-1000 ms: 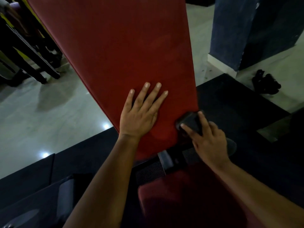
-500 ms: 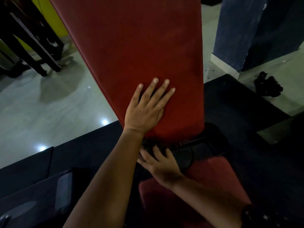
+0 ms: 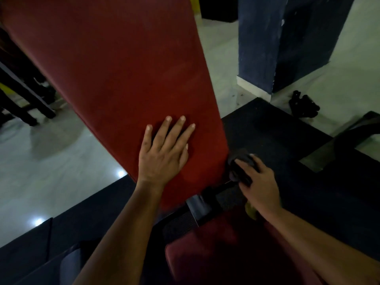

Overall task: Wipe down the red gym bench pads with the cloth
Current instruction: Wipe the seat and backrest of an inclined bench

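Red vinyl covers the back pad [image 3: 123, 79], which stands tilted, rising away from the person. The left hand [image 3: 162, 155] lies flat on its lower part, fingers [image 3: 164, 131] straight and slightly spread, gripping nothing. The right hand [image 3: 259, 184] holds a dark cloth [image 3: 238, 173], its fingers [image 3: 244, 166] bent over it. The cloth touches the pad's lower right edge, near the corner. Light is poor at that spot, and whether the cloth wraps round the edge cannot be told.

A second red pad, the seat [image 3: 216, 254], lies nearer the person in shadow, apart from the back pad. A grey bracket [image 3: 199, 204] shows in the gap between them. Something small and yellowish [image 3: 250, 211] shows just under the right wrist; its nature is unclear.

The bench stands on a black mat [image 3: 277, 136]. Pale glossy floor [image 3: 51, 171] lies to the left, with lamp reflections on it. A blue pillar [image 3: 263, 48] stands at the right rear. A black object [image 3: 304, 105] lies on the floor near its base.
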The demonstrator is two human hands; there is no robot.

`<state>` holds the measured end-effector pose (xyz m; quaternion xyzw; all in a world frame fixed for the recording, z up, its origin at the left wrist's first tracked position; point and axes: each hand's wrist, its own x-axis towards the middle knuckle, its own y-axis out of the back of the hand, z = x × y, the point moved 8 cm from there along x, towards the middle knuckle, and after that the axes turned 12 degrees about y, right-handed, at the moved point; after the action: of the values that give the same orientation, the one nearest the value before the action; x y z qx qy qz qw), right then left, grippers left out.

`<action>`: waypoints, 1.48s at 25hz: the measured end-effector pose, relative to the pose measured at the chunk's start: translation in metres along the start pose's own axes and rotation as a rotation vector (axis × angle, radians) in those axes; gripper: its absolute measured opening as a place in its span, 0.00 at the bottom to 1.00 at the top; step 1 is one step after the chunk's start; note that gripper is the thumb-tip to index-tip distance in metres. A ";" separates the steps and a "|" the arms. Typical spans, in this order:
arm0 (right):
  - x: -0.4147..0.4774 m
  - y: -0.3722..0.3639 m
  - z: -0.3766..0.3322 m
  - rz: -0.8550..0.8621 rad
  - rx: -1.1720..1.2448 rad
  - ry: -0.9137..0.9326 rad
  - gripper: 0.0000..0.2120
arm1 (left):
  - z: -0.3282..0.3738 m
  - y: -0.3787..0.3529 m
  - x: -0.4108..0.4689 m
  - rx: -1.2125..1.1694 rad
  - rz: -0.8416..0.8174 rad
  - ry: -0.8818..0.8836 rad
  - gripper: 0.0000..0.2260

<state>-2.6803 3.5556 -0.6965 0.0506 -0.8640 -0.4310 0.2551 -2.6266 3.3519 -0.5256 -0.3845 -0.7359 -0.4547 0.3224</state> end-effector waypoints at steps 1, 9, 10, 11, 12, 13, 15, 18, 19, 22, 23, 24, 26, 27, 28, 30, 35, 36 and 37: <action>0.004 -0.006 0.012 -0.031 0.134 -0.162 0.30 | 0.005 0.002 0.013 -0.008 0.013 -0.007 0.23; 0.072 0.031 -0.021 0.079 0.579 -0.290 0.29 | -0.052 0.001 0.136 0.035 -0.032 0.262 0.27; 0.083 0.040 -0.029 0.096 0.515 -0.228 0.29 | -0.054 0.001 0.135 0.044 -0.043 0.280 0.27; 0.089 0.040 -0.030 0.107 0.480 -0.187 0.31 | -0.051 0.000 0.135 0.052 -0.036 0.277 0.28; 0.087 0.033 -0.026 0.094 0.476 -0.159 0.32 | -0.049 -0.002 0.134 0.055 -0.018 0.267 0.28; 0.077 0.021 -0.020 0.071 0.490 -0.144 0.34 | -0.048 -0.002 0.133 0.055 0.002 0.256 0.28; 0.045 -0.007 -0.004 -0.011 0.520 -0.184 0.37 | -0.049 -0.003 0.131 0.064 0.033 0.241 0.28; 0.031 -0.009 0.002 -0.068 0.530 -0.300 0.35 | -0.046 -0.003 0.131 0.083 0.060 0.230 0.27; 0.044 0.000 -0.005 -0.044 0.531 -0.291 0.34 | -0.045 -0.003 0.131 0.082 0.060 0.229 0.27; 0.107 0.061 -0.048 0.154 0.497 -0.110 0.32 | -0.048 -0.003 0.131 0.088 0.054 0.227 0.27; 0.128 0.083 -0.066 0.209 0.497 -0.034 0.32 | -0.048 -0.003 0.131 0.095 0.053 0.230 0.27; 0.144 0.100 -0.080 0.248 0.494 0.028 0.32 | -0.048 -0.003 0.131 0.097 0.053 0.231 0.27; 0.156 0.110 -0.093 0.290 0.455 0.092 0.33 | -0.046 -0.003 0.130 0.099 0.050 0.226 0.27; 0.153 0.107 -0.092 0.290 0.442 0.081 0.33 | -0.046 -0.003 0.131 0.101 0.044 0.229 0.27; 0.145 0.100 -0.085 0.279 0.444 0.041 0.32 | -0.046 -0.004 0.131 0.099 0.040 0.234 0.27; 0.128 0.084 -0.068 0.217 0.473 -0.068 0.31 | -0.047 -0.003 0.132 0.095 0.037 0.240 0.27; 0.178 0.123 -0.090 0.254 0.433 0.050 0.29 | -0.046 -0.003 0.131 0.096 0.047 0.232 0.28; 0.195 0.141 -0.105 0.300 0.415 0.114 0.28 | -0.046 -0.003 0.131 0.099 0.051 0.227 0.28; 0.209 0.158 -0.120 0.345 0.398 0.169 0.28 | -0.046 -0.003 0.131 0.103 0.052 0.222 0.28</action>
<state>-2.7819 3.5034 -0.4324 -0.0123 -0.9032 -0.1972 0.3809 -2.6885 3.3441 -0.4014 -0.3336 -0.7078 -0.4477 0.4327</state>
